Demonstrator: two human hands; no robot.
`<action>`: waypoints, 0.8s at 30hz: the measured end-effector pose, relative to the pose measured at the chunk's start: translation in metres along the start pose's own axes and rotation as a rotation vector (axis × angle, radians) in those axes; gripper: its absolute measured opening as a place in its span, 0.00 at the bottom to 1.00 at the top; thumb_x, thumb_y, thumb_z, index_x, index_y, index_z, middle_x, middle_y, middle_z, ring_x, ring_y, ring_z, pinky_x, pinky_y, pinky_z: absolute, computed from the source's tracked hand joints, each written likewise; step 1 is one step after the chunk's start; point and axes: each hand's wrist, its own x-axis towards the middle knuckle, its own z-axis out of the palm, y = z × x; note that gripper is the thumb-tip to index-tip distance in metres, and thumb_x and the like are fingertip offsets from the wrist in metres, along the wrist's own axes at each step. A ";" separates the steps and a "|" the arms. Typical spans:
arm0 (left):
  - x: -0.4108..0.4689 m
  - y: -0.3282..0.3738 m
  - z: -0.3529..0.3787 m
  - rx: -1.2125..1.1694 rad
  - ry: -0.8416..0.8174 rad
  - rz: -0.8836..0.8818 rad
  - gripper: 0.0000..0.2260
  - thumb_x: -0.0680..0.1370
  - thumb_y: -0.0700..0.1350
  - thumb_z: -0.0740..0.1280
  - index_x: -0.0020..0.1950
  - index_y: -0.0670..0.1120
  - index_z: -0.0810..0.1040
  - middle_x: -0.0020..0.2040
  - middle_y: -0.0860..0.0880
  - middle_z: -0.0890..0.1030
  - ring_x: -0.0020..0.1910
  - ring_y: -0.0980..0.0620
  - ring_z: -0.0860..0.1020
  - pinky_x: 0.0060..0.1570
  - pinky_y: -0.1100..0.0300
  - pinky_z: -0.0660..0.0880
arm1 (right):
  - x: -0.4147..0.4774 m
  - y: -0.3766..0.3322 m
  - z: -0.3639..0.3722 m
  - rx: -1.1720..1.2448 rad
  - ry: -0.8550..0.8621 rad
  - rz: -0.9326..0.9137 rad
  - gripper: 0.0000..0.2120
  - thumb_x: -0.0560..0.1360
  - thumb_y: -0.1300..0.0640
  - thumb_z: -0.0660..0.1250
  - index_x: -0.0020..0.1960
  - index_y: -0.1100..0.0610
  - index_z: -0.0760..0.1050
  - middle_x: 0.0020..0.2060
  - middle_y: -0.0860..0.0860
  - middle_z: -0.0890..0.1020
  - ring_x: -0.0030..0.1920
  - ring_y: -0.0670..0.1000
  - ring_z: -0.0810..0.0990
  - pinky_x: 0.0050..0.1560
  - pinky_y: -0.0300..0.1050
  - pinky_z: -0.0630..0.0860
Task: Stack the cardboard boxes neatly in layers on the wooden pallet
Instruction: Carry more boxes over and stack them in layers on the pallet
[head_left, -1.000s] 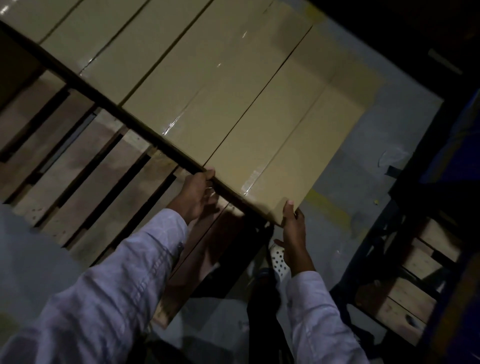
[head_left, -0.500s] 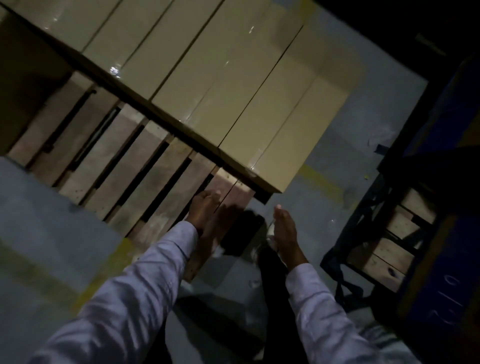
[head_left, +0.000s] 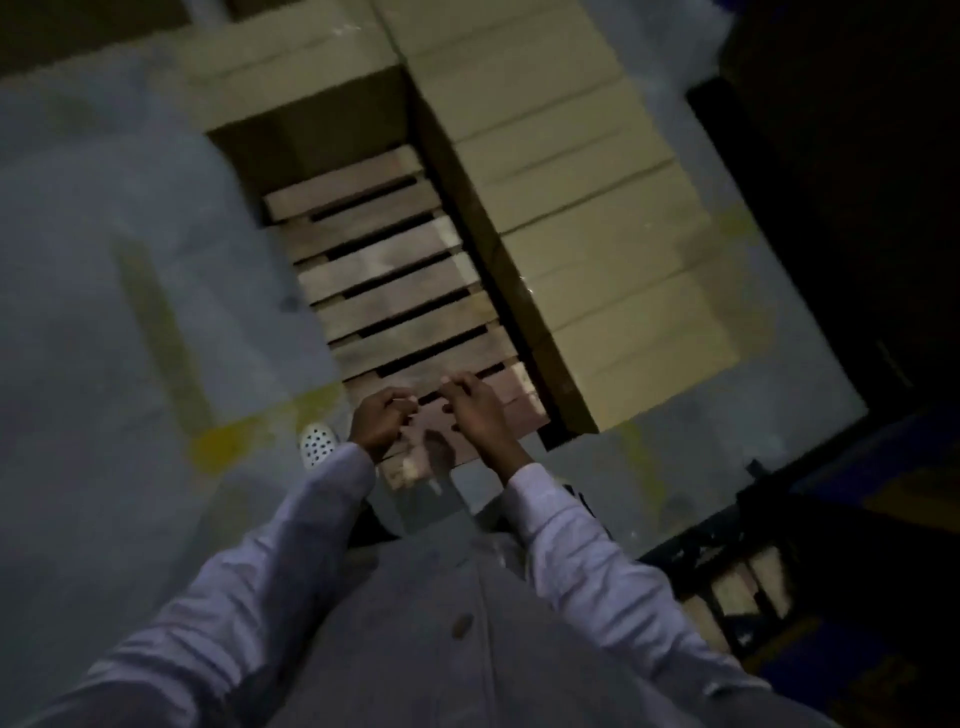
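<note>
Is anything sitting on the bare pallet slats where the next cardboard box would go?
Nothing visible. The wooden pallet shows bare, uncovered slats beside the row of cardboard boxes; the left hand and right hand hover empty above the near end.

Dim light is falling from above, catching the tops of the boxes (head_left: 597, 249) and the pallet (head_left: 384, 270), while their sides and the right edge are sinking into black. Motion blur is softening everything.
</note>
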 end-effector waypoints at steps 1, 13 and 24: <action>-0.004 -0.011 -0.016 -0.043 0.022 0.002 0.06 0.78 0.43 0.72 0.52 0.52 0.86 0.50 0.41 0.88 0.44 0.43 0.85 0.33 0.59 0.75 | 0.001 -0.016 0.008 -0.055 -0.045 -0.041 0.15 0.79 0.37 0.65 0.60 0.42 0.82 0.56 0.46 0.86 0.56 0.52 0.85 0.61 0.61 0.82; -0.040 -0.030 -0.280 -0.440 0.214 0.066 0.11 0.75 0.49 0.73 0.56 0.49 0.85 0.51 0.44 0.89 0.43 0.48 0.85 0.42 0.55 0.77 | 0.009 -0.169 0.203 -0.308 -0.242 -0.248 0.09 0.85 0.51 0.69 0.62 0.52 0.84 0.52 0.52 0.88 0.46 0.50 0.86 0.43 0.39 0.76; -0.007 -0.005 -0.521 -0.520 0.388 0.131 0.17 0.73 0.51 0.69 0.59 0.47 0.84 0.49 0.46 0.88 0.43 0.48 0.84 0.41 0.56 0.77 | 0.037 -0.324 0.399 -0.301 -0.493 -0.353 0.09 0.83 0.51 0.69 0.61 0.49 0.84 0.52 0.52 0.87 0.52 0.55 0.86 0.54 0.45 0.83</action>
